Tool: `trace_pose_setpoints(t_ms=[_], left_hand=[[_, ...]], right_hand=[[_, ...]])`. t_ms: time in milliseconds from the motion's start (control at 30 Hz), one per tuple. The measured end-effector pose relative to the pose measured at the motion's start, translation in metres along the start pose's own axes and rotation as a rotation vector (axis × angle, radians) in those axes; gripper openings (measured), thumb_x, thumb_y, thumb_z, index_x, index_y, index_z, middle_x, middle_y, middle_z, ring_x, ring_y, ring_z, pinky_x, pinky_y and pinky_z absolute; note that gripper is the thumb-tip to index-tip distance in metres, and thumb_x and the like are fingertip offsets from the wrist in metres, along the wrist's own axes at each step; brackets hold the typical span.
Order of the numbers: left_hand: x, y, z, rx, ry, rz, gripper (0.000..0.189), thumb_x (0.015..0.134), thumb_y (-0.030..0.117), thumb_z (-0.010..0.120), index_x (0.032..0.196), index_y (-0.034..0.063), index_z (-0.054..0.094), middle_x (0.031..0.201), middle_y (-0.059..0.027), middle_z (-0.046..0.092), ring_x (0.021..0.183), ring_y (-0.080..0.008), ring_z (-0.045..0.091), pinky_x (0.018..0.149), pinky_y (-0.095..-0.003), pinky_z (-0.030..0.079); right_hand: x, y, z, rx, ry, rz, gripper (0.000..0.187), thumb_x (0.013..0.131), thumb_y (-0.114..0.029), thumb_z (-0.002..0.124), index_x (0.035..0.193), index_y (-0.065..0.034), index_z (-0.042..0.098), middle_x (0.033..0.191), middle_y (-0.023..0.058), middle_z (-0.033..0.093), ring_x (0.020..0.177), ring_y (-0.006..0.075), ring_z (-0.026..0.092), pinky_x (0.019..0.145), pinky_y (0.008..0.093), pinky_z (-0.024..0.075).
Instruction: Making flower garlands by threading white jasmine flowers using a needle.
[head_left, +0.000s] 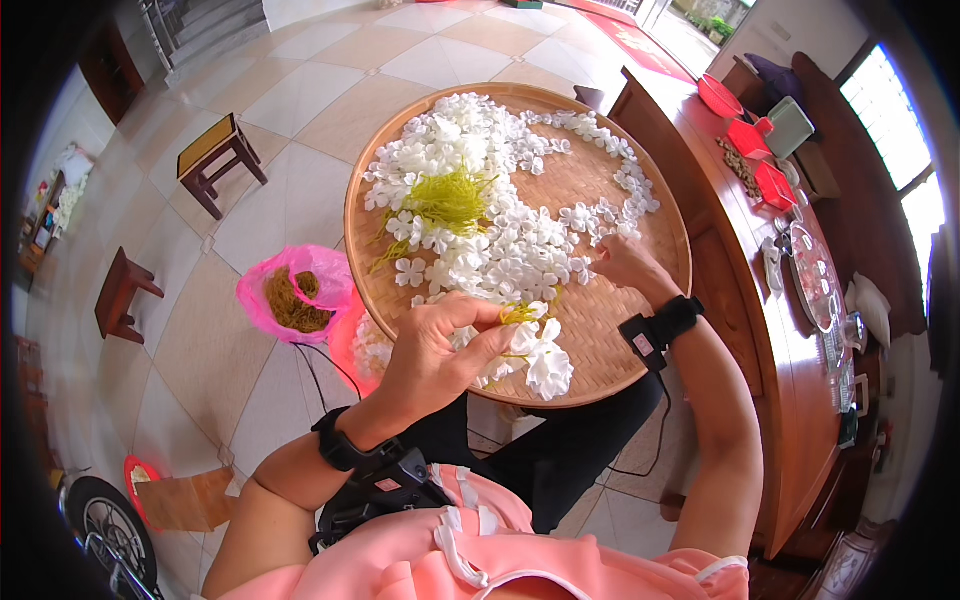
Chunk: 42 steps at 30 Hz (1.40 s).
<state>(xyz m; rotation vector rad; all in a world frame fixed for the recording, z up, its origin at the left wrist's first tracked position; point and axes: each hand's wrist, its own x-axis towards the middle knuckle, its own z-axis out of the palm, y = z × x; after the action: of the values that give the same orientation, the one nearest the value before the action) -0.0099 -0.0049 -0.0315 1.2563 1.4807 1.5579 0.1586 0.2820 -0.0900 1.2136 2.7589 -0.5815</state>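
Observation:
A round woven bamboo tray (600, 334) rests over my lap, heaped with white artificial flower pieces (480, 135). On the heap lies a bundle of yellow-green stamen threads (448, 201). Near the tray's front edge, my left hand (450, 349) pinches a few yellow-green threads (517, 313) between thumb and forefinger. White blossoms (547, 360) hang just beside and below those fingertips. My right hand (630, 264) is at the right side of the heap, fingers curled down among loose flower pieces. Its fingertips are hidden, so whether it grips a piece is unclear.
Left of the tray, a pink plastic bag (330, 262) holds brownish-green threads (292, 304). Wooden stools (217, 154) stand on the tiled floor. A long wooden counter (739, 217) runs along the right, bearing red baskets (750, 140). Black cables (660, 427) hang near both arms.

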Motion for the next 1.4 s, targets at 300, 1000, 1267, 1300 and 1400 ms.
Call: trace_pose_setpoints(t_ms=[300,1000,1267,1300,1400], left_hand=[[0.002,0.005,0.0,0.012,-0.042,0.011,0.014,0.086,0.009,0.064,0.092,-0.0031,0.064,0.084,-0.0052,0.062,0.074,-0.0094,0.057,0.069,-0.0244,0.045],[-0.003,0.011,0.015,0.1,-0.075,0.091,0.012,0.082,0.011,0.065,0.088,0.001,0.067,0.076,-0.0114,0.064,0.073,-0.0215,0.06,0.068,-0.0313,0.046],[-0.005,0.009,0.009,0.1,-0.089,0.094,0.014,0.079,0.012,0.065,0.086,0.0003,0.066,0.079,-0.0128,0.064,0.076,-0.0248,0.061,0.072,-0.0337,0.046],[-0.006,0.011,0.008,0.146,-0.106,0.095,0.012,0.08,0.009,0.065,0.086,-0.0009,0.064,0.079,-0.01,0.063,0.078,-0.0189,0.06,0.072,-0.0309,0.046],[-0.007,0.009,0.01,0.187,-0.14,0.112,0.01,0.08,0.007,0.064,0.086,-0.0018,0.064,0.079,-0.0073,0.063,0.079,-0.0141,0.059,0.072,-0.0288,0.045]], right_hand=[[0.009,-0.013,0.015,0.024,-0.153,0.092,0.021,0.062,-0.019,0.071,0.075,-0.003,0.066,0.085,0.0164,0.066,0.083,0.0284,0.063,0.071,0.0375,0.0494],[-0.026,-0.012,0.026,-0.103,0.08,-0.106,0.027,0.067,-0.017,0.073,0.086,-0.0021,0.062,0.097,0.0189,0.062,0.096,0.0312,0.059,0.079,0.0396,0.0456],[-0.03,0.0,0.035,0.007,-0.112,-0.126,0.016,0.067,-0.013,0.071,0.073,-0.0008,0.062,0.067,0.0117,0.063,0.063,0.0236,0.062,0.056,0.0336,0.0482],[-0.033,-0.004,0.027,0.122,-0.086,-0.087,0.014,0.068,-0.012,0.07,0.074,-0.0014,0.063,0.067,0.011,0.064,0.062,0.0221,0.063,0.056,0.0336,0.0487],[-0.048,-0.02,0.01,0.364,-0.04,-0.022,0.011,0.07,-0.01,0.068,0.076,-0.0015,0.064,0.066,0.0079,0.063,0.061,0.0166,0.061,0.054,0.0313,0.0482]])
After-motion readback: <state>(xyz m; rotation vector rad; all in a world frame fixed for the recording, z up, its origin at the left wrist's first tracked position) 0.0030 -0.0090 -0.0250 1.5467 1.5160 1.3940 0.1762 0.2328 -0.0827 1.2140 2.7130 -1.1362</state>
